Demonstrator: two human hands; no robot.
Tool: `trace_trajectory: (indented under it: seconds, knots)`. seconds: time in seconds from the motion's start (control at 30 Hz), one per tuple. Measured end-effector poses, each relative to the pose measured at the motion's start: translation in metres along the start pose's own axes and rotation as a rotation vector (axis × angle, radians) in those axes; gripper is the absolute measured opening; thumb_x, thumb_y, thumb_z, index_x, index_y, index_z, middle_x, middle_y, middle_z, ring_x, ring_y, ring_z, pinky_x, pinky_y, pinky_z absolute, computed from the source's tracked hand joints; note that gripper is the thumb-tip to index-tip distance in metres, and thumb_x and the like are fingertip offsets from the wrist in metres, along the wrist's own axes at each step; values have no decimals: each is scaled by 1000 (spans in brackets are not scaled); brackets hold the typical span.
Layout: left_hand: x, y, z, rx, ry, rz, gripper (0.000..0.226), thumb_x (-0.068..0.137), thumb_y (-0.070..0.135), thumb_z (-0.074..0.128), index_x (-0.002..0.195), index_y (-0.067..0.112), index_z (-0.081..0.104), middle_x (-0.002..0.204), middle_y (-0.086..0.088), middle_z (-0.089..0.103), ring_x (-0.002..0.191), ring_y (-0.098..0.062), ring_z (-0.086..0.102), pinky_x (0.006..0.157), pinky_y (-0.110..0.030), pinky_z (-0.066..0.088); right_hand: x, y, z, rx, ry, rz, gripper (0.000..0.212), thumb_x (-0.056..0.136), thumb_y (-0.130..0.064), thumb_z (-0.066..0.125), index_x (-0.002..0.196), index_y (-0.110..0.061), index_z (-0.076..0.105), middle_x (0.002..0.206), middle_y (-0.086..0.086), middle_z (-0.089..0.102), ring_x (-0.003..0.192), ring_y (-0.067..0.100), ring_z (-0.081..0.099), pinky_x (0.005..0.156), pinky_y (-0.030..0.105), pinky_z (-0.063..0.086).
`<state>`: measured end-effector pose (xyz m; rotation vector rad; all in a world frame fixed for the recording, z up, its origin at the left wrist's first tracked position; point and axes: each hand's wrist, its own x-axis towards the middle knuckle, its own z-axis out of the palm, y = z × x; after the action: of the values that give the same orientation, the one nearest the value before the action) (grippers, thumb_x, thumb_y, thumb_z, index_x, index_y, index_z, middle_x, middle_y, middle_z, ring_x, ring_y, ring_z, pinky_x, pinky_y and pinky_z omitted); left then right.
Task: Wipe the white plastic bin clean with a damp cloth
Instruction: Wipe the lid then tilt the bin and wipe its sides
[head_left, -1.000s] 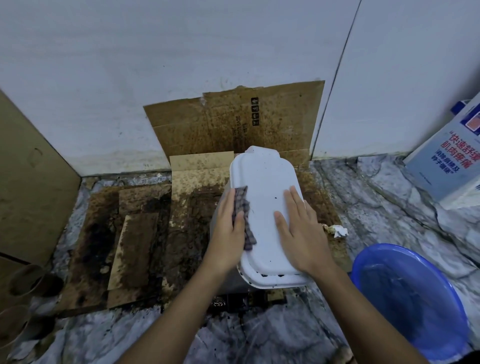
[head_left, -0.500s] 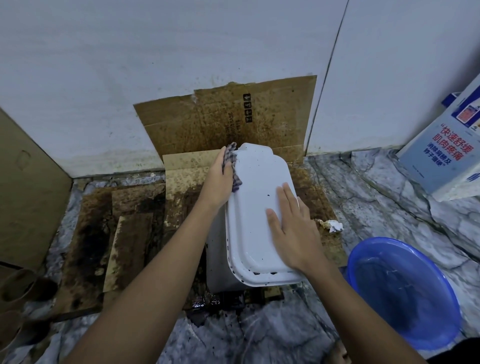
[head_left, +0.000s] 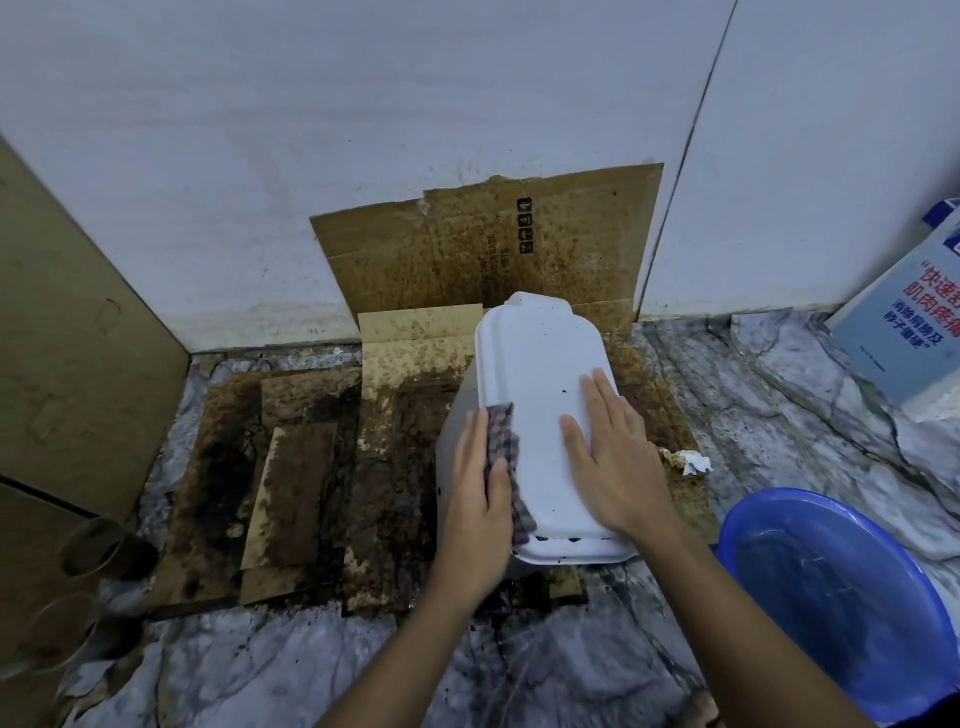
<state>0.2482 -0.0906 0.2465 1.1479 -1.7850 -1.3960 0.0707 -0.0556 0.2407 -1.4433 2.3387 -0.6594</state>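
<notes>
The white plastic bin (head_left: 540, 364) stands on stained cardboard near the wall, its flat white top facing me, with a few dark specks on it. My left hand (head_left: 478, 499) presses a dark checked cloth (head_left: 506, 457) against the bin's left edge, near its front end. My right hand (head_left: 613, 457) lies flat, fingers spread, on the right side of the bin's top. The bin's lower body is mostly hidden behind my left hand and the lid.
Dirty brown cardboard (head_left: 291, 483) covers the marble floor and leans on the white wall. A blue basin (head_left: 831, 592) with water sits at the right. A crumpled tissue (head_left: 688, 461) lies beside the bin. A blue-and-white box (head_left: 914, 322) stands far right; paper cups (head_left: 98, 551) at left.
My left hand slid the cloth from the bin's far left corner back along the left edge toward me. My right hand stayed flat on the top.
</notes>
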Motion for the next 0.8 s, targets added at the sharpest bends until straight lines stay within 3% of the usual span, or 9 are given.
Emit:
trace_trajectory:
  seconds: [0.1, 0.23, 0.33, 0.43, 0.5, 0.6, 0.7, 0.8]
  knots:
    - [-20, -3, 11, 14, 20, 16, 53, 108, 36, 32, 154, 49, 9, 161, 35, 2, 145, 19, 0, 113, -6, 8, -1, 4, -3, 3, 4, 9, 72, 98, -69, 12, 162, -36, 2, 168, -23, -8, 157, 19, 1, 122, 57, 21]
    - [-27, -2, 21, 26, 37, 14, 55, 108, 37, 31, 156, 47, 6, 161, 36, -1, 141, 24, -3, 105, 5, 5, -2, 8, -5, -5, 15, 16, 71, 99, -67, 12, 162, -35, 2, 168, -22, -9, 157, 15, -9, 125, 55, 14]
    - [-27, 1, 25, 33, 46, 30, 54, 109, 37, 30, 155, 47, 6, 160, 35, -2, 140, 25, -4, 103, 8, 4, -2, 7, -8, -57, 11, 17, 67, 103, -61, 13, 162, -32, 2, 169, -18, -11, 156, 15, -14, 126, 53, 5]
    - [-24, 4, 26, 17, 38, 23, 52, 108, 39, 29, 154, 49, 6, 159, 36, -2, 138, 28, -4, 101, 9, 4, 0, 5, -13, -111, 35, -11, 61, 106, -56, 14, 161, -34, 5, 170, -15, -6, 154, 16, -2, 121, 51, 10]
    - [-22, 4, 26, 5, 30, 21, 52, 107, 41, 29, 153, 50, 6, 160, 36, 0, 139, 27, -4, 102, 8, 3, 1, 4, -17, -107, 70, -62, 55, 108, -49, 20, 161, -34, 11, 169, -14, 4, 150, 13, 9, 116, 47, 16]
    - [-19, 4, 28, -54, 19, 16, 50, 106, 42, 30, 152, 50, 10, 160, 35, 4, 142, 23, 1, 110, 1, 6, 4, -6, -19, 62, 41, -107, 51, 109, -41, 28, 159, -34, 22, 167, -16, 15, 151, 7, 12, 122, 48, 17]
    - [-15, 0, 34, -135, -17, -9, 51, 107, 41, 30, 154, 47, 12, 160, 35, 7, 144, 20, 4, 122, -17, 10, 4, -21, -13, 164, 1, -112, 54, 107, -53, 22, 159, -38, 19, 167, -21, 11, 155, 3, 3, 127, 42, 5]
    - [-8, -1, 41, -172, -69, -24, 53, 106, 44, 30, 155, 47, 11, 160, 35, 7, 145, 19, 5, 124, -22, 10, 3, -20, -11, 109, 24, -108, 57, 107, -54, 18, 161, -37, 15, 167, -21, 6, 154, 0, -2, 127, 40, 3]
